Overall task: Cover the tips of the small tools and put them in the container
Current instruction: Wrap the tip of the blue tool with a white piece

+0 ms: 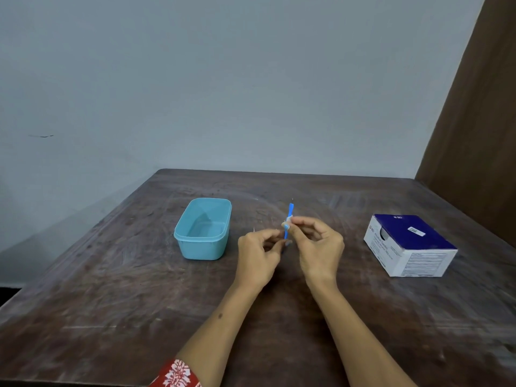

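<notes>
Blue small tool (289, 219) held near upright above dark scratched wooden surface (111, 303), between both hands. Right hand (321, 244): fingers (300, 220) pinched together on tool's middle, wrist bent inward. Left hand (258, 254): fingers curled together at tool's lower end, contact blurred, cannot tell grip. Forearms converge from bottom edge. Light blue container (202, 229) left of hands, open. Blue-white box (410, 244) well right.

— Where are your hands?
— Your left hand (258, 251) and right hand (318, 241) meet mid-frame, forearms converging from below, bare but for a red patterned sleeve (176, 372) on the left.
— And the fingers?
— Your right fingertips (289, 223) are pinched together; your left fingers curl in beside them.
</notes>
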A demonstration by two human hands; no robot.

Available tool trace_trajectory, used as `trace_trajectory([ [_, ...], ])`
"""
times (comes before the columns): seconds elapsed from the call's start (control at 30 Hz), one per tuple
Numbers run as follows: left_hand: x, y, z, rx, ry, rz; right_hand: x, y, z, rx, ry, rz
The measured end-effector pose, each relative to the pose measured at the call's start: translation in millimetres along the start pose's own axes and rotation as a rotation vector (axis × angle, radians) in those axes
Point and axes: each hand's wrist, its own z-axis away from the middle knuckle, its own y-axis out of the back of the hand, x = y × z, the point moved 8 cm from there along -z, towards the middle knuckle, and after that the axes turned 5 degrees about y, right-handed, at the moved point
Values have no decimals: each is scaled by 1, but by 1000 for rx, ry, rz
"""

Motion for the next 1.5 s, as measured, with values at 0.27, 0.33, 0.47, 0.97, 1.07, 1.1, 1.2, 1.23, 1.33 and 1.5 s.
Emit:
trace_trajectory([
  [0.27, -6, -3, -1, -30, 31, 35, 0, -2, 1, -27, 70, 77],
  [0.33, -6, -7, 0, -56, 44, 45, -6, 0, -1, -9, 122, 76],
  [0.47, -11, -3, -3, -23, 71, 75, 0, -6, 2, -73, 104, 80],
  [0.97, -8, -1, -1, -7, 57, 52, 15, -3, 1, -48, -86, 52],
  [1.07, -6, -3, -1, -27, 65, 59, 14, -2, 0, -21, -90, 27],
  [1.1, -6, -4, -1, -38, 63, 58, 13, -1, -1, -9, -87, 27],
  [1.2, -2, 1, -2, -27, 22, 27, 10, 2, -2, 25, -54, 81],
  [1.23, 0, 6, -3, 19, -5, 10, 7, 3, -2, 26, -29, 114],
  [1.33, 6, 20, -2, 153, -15, 126, -2, -2, 1, -23, 116, 269],
  [1.5, 4, 21, -6, 170, 43, 288, -12, -12, 9, -101, 324, 415],
])
